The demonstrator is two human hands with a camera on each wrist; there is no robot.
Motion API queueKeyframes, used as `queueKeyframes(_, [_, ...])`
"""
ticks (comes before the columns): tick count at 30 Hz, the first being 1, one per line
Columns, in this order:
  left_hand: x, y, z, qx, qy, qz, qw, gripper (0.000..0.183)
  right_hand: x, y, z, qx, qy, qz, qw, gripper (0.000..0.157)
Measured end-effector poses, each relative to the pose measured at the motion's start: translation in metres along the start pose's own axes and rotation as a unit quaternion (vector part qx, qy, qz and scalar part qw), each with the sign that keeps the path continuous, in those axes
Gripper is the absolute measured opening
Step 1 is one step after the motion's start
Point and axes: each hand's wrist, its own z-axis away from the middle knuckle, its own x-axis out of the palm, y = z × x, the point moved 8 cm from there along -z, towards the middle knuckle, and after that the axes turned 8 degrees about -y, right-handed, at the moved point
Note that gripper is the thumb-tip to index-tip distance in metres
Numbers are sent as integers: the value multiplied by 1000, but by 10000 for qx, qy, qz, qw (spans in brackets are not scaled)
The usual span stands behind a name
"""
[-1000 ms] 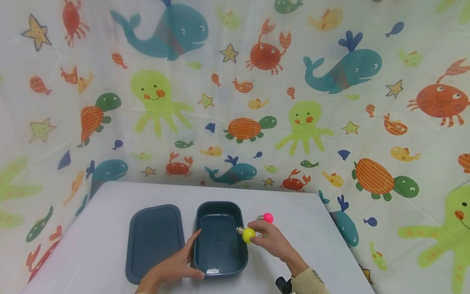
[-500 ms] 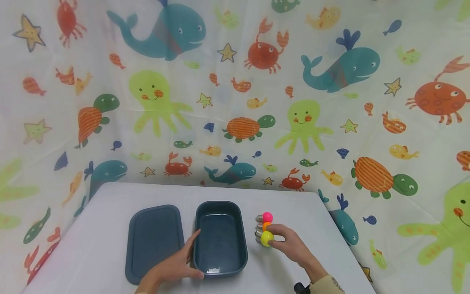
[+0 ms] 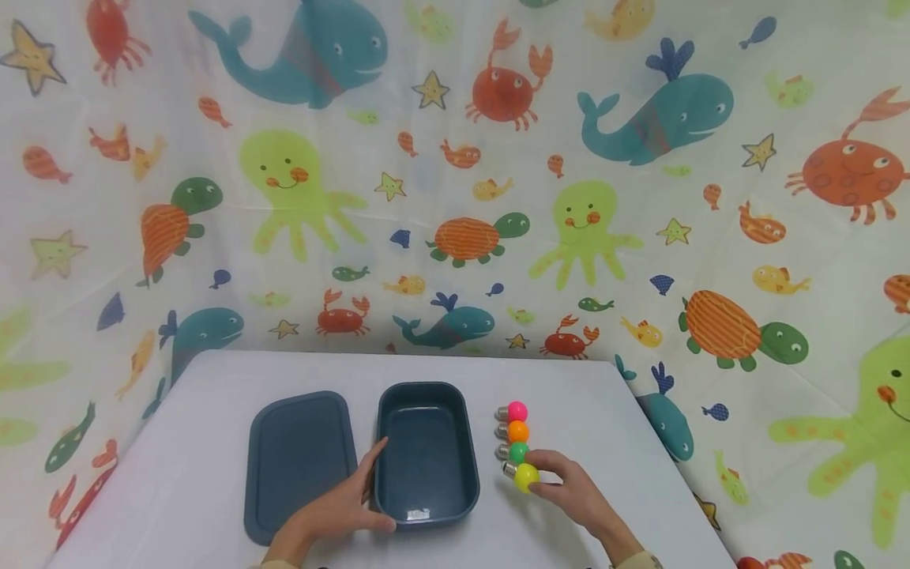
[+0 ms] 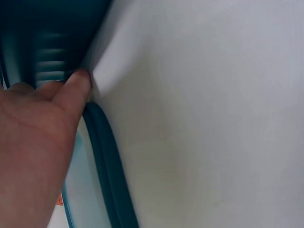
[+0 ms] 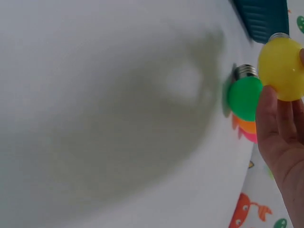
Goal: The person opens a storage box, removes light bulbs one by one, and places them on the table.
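Observation:
My right hand (image 3: 576, 491) pinches a yellow light bulb (image 3: 527, 478) by its round end, with the metal screw base pointing left. In the right wrist view the yellow bulb (image 5: 282, 69) appears just above the table, beside the green bulb. A green bulb (image 3: 519, 453), an orange bulb (image 3: 518, 431) and a pink bulb (image 3: 517, 412) lie in a column, bases to the left. My left hand (image 3: 341, 506) rests against the left side and near-left corner of a dark blue rectangular container (image 3: 474, 474), fingers extended. The container has no lid on and nothing inside.
Left of the container, a matching dark blue lid (image 3: 298, 458) lies flat on the white table (image 3: 441, 370). Behind and around the table hangs a curtain (image 3: 455, 190) printed with sea animals.
The yellow bulb has gone from above the container's right rim to the near end of the bulb column, carried by my right hand. My left hand has stayed at the container.

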Motion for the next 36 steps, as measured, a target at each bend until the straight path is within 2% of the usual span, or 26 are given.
queueKeyframes(5, [-2, 0, 3, 15, 19, -8, 10000, 122, 6, 6, -2, -375, -57, 52, 9993, 39])
queueKeyframes(11, [-4, -1, 5, 48, 28, -55, 10000, 122, 13, 5, -7, -751, -46, 564, 9956, 33])
queueKeyframes(16, [-5, -4, 3, 42, 8, -35, 10000, 121, 21, 6, -10, -834, -39, 734, 9938, 32])
queueKeyframes(26, [-2, -7, 1, 44, -87, 53, 9999, 120, 30, 10, -12, -733, -6, 832, 9938, 33])
queueKeyframes(33, [-4, 1, 5, 129, -161, 45, 9998, 122, 24, 5, -12, -765, 46, 1005, 9920, 34])
queueKeyframes(36, [-11, 6, 8, 104, -2, 87, 9999, 116, 17, 1, -12, -882, 194, 1019, 9907, 34])
